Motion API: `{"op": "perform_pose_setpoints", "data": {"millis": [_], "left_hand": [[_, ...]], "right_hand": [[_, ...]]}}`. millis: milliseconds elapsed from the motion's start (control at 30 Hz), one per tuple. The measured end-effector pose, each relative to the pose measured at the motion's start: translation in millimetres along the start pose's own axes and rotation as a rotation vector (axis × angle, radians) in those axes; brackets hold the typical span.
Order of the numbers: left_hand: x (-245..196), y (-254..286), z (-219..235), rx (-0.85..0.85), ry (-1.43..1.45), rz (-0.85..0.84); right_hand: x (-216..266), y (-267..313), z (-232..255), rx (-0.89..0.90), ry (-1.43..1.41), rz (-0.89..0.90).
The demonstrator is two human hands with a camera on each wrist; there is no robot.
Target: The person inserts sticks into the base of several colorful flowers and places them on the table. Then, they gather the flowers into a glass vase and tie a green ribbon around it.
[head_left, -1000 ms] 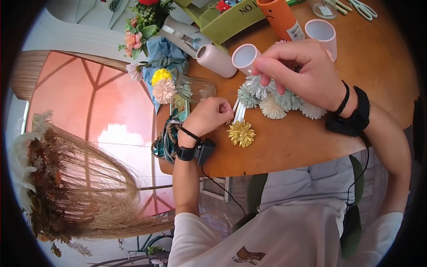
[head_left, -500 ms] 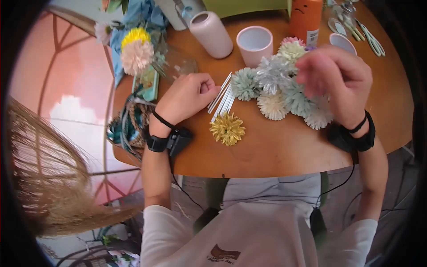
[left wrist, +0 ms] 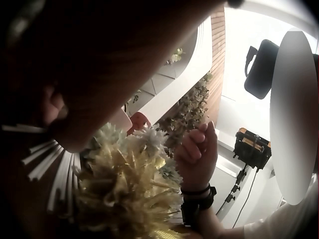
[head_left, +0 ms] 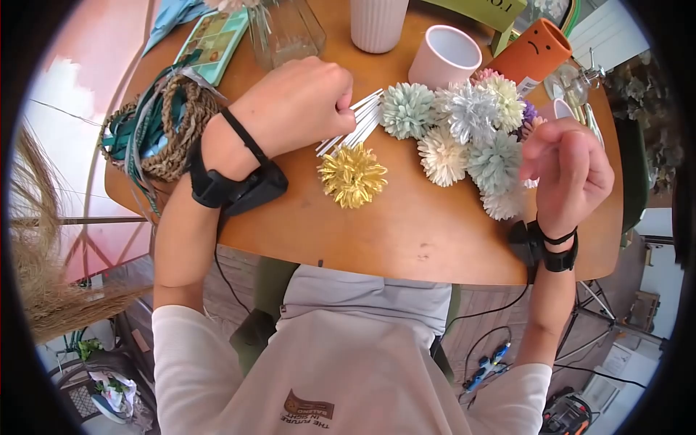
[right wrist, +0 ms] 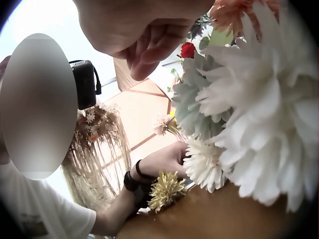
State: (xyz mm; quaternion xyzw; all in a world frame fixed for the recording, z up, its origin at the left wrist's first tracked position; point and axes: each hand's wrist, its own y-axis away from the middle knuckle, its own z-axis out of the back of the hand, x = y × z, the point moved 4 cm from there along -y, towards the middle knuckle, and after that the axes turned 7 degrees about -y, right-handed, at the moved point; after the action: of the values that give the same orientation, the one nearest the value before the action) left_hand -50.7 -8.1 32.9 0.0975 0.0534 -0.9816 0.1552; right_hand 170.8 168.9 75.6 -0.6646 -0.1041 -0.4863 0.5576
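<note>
My left hand (head_left: 293, 101) is at the left of the table, its fingers loosely curled beside a fan of thin white sticks (head_left: 367, 114). In the head view it overlaps some of their ends. Just in front of the sticks lies a gold artificial flower (head_left: 353, 175). My right hand (head_left: 569, 170) is raised at the right with fingers loosely bent and nothing in them. To its left is a bunch of artificial flowers: silver (head_left: 467, 112), pale green (head_left: 407, 110), cream (head_left: 442, 156) and white (head_left: 502, 204). The white flower (right wrist: 264, 109) looms large in the right wrist view.
Behind the flowers stand a pink cup (head_left: 446, 58), a ribbed pink vase (head_left: 378, 25) and an orange container (head_left: 533, 52) with a frowning face. A woven basket (head_left: 163, 156) with ribbons sits by my left wrist, and a glass vase (head_left: 290, 36) stands behind that hand.
The head view has turned and shifted rightward. My right hand has come away from over the flowers to their right side. My left hand now overlaps the sticks; the gold flower stays lying.
</note>
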Motion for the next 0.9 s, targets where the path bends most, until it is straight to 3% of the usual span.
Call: {"op": "perform_pose_setpoints", "data": {"millis": [300,600,700,800,900], "left_hand": [[3,2,-1,0.004,0.018,-0.021],[0,-1,12,0.114,0.353,0.003],[-1,-3,9,0.099,0.418,-0.056],[-14,-3,18,0.139,0.724,-0.075],[-27,0,20,0.153,0.970,-0.153]], "right_hand": [[0,1,-1,-0.002,-0.008,-0.015],[4,-1,-4,0.018,0.037,-0.017],[6,0,-6,0.033,0.059,-0.027],[6,-4,-10,0.087,0.092,0.014],[9,-6,-17,0.117,0.138,-0.060]]}}
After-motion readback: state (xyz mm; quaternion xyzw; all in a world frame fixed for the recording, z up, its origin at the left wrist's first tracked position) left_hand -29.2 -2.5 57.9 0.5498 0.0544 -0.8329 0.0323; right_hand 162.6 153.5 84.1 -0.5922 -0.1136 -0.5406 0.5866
